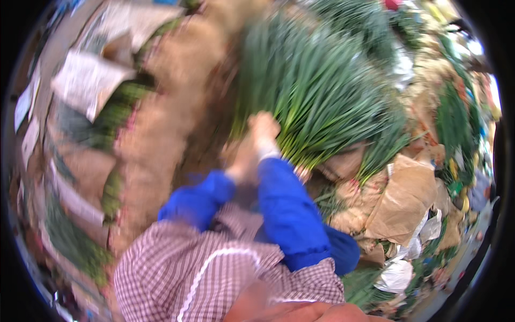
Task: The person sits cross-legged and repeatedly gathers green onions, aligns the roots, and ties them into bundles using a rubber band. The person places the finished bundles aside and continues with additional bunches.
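A broad spread of green onions (322,92) fans out before me, dark green leaves pointing away and to the right. Its stems converge toward pale, pinkish root ends (302,173) near my right forearm. My right hand (264,128) is at the left edge of the stems, fingers curled and blurred. Whether it grips any stems cannot be made out. Close beside and slightly below it, my left hand (240,157) is partly hidden and smeared by motion, so its fingers do not show. Both forearms wear blue sleeves (291,205).
Rows of bundled green vegetables (120,108), partly covered by pale sheets (90,80), line the left. Brown burlap or dirt-coloured ground (157,141) runs alongside. To the right lie a brown paper sheet (402,201), a smaller onion bunch (378,155) and white plastic (396,275).
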The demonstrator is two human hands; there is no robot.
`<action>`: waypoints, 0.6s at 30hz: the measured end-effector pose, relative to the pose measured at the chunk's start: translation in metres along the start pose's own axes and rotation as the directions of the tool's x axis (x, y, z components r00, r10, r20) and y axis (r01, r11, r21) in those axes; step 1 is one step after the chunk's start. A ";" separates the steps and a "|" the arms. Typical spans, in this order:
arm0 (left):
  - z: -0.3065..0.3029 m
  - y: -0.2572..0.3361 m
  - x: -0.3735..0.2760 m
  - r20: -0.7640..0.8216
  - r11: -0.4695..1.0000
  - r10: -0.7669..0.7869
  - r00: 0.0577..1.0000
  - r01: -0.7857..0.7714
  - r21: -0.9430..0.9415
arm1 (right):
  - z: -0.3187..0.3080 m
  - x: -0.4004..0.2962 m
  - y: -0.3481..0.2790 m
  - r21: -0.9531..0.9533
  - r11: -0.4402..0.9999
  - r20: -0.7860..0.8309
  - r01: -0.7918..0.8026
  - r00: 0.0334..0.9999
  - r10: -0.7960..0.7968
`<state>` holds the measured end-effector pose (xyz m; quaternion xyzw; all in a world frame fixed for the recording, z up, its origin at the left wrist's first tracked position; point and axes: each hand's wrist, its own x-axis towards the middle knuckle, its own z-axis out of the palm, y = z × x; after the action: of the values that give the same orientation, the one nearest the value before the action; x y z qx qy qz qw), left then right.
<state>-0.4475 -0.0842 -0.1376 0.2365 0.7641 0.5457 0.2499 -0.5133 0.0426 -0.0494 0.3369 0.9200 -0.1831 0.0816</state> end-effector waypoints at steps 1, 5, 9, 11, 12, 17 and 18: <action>0.004 -0.026 0.001 0.090 0.977 0.003 0.996 -0.022 0.212 | 0.046 0.016 0.011 -0.146 0.986 0.007 0.078 0.997 -0.078; -0.002 0.017 0.005 0.214 0.804 -0.018 0.977 -0.113 0.583 | 0.023 -0.006 0.002 0.125 0.945 0.098 0.302 0.944 -0.314; -0.001 0.048 0.019 0.301 0.728 -0.012 0.953 -0.198 0.656 | -0.028 -0.031 0.006 0.618 0.696 0.266 0.365 0.736 -0.622; -0.013 0.099 0.033 0.348 0.728 -0.319 0.881 -0.007 0.685 | -0.096 -0.020 0.033 0.428 0.685 0.190 0.590 0.682 -0.706; -0.012 0.055 0.026 0.218 0.643 -0.035 0.975 -0.145 0.752 | -0.113 -0.009 0.060 0.401 0.580 0.021 0.709 0.626 -0.779; -0.032 0.106 0.040 0.044 0.726 0.285 0.958 -0.246 0.642 | -0.308 -0.130 0.259 -0.161 0.624 -0.149 0.765 0.606 -0.782; -0.015 0.128 0.043 0.081 0.814 0.274 0.958 -0.276 0.511 | -0.303 -0.168 0.312 -0.499 0.584 0.122 0.641 0.718 -0.685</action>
<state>-0.4786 -0.0300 -0.0165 0.4037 0.8396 0.3502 0.0971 -0.1912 0.2820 0.1872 -0.0575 0.9949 0.0628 0.0548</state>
